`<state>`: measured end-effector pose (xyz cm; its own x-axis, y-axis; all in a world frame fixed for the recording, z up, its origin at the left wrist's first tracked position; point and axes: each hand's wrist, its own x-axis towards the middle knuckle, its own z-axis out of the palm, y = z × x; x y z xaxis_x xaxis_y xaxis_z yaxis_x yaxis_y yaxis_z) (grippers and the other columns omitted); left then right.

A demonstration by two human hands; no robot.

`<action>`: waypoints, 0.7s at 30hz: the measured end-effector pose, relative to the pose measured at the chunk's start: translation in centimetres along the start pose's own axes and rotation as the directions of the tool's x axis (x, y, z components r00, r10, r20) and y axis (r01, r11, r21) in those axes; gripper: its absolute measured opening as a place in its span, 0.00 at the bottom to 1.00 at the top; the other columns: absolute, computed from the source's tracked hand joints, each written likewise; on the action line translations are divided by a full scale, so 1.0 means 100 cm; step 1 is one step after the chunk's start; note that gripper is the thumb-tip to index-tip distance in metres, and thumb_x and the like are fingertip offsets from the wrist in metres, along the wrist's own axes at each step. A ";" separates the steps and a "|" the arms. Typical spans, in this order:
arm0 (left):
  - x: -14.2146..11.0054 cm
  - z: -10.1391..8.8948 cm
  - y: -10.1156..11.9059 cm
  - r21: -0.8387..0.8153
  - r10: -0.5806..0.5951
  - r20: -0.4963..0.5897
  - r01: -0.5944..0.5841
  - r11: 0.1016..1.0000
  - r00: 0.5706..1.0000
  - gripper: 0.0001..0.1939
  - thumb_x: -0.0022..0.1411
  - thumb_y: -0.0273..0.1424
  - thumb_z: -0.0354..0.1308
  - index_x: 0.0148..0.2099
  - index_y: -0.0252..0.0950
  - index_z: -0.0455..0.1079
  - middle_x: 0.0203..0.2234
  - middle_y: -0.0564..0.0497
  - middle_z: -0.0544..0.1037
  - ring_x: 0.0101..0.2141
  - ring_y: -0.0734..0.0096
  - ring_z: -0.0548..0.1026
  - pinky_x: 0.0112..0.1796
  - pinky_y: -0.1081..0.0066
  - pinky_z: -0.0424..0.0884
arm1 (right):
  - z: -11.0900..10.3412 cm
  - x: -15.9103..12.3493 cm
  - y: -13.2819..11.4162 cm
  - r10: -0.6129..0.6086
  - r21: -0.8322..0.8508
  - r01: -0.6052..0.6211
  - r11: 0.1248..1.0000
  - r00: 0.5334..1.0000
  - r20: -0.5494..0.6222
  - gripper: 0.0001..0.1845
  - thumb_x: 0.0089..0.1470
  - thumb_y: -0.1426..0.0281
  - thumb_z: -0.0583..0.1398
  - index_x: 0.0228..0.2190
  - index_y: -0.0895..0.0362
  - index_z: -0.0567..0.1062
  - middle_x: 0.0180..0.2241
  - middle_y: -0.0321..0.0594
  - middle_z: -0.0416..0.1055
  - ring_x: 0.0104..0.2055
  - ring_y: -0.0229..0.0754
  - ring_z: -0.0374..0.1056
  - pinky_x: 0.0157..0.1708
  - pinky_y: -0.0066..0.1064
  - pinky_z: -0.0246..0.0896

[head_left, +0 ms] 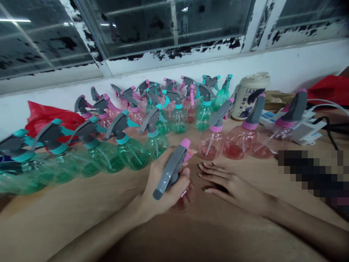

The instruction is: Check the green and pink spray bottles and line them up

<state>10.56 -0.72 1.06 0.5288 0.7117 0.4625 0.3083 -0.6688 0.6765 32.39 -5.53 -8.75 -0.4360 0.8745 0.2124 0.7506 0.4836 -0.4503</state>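
Note:
My left hand is closed round the neck of a pink spray bottle, whose grey and pink trigger head tops it. The bottle stands on the table in front of me, partly hidden by my fingers. To its right, my right hand lies on the tabletop with fingers stretched out, holding nothing. Just beyond that hand stand three pink spray bottles in a row. A row of green spray bottles with teal collars runs off to the left.
Behind the front rows, several more pink and green spray bottles crowd toward the wall. A paper cup with a lid stands at the back right, near a white power strip with cables. Red plastic bags lie at both sides.

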 end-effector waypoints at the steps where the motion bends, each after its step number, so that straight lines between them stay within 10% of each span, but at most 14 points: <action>1: 0.001 0.000 0.000 0.002 0.006 0.002 -0.006 1.000 1.000 0.12 0.55 0.26 0.51 0.44 0.39 0.63 0.29 0.52 0.72 0.25 0.71 0.70 0.28 0.70 0.70 | 0.000 0.000 0.000 -0.001 0.004 0.001 1.000 1.000 -0.003 0.23 0.58 0.59 0.53 0.53 0.51 0.66 0.59 0.37 0.59 0.62 0.44 0.50 0.60 0.45 0.48; 21: 0.003 -0.009 0.004 -0.019 0.044 0.082 -0.042 0.999 0.996 0.05 0.57 0.27 0.50 0.36 0.41 0.64 0.28 0.53 0.69 0.27 0.70 0.70 0.29 0.69 0.71 | -0.001 0.000 0.001 -0.037 -0.023 0.036 0.999 0.999 -0.014 0.23 0.58 0.60 0.53 0.55 0.50 0.63 0.59 0.37 0.58 0.62 0.44 0.50 0.59 0.45 0.49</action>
<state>10.17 -0.58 1.97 0.6051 0.6616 0.4429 0.2708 -0.6942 0.6669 32.47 -5.49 -8.71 -0.4564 0.8566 0.2407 0.7457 0.5158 -0.4218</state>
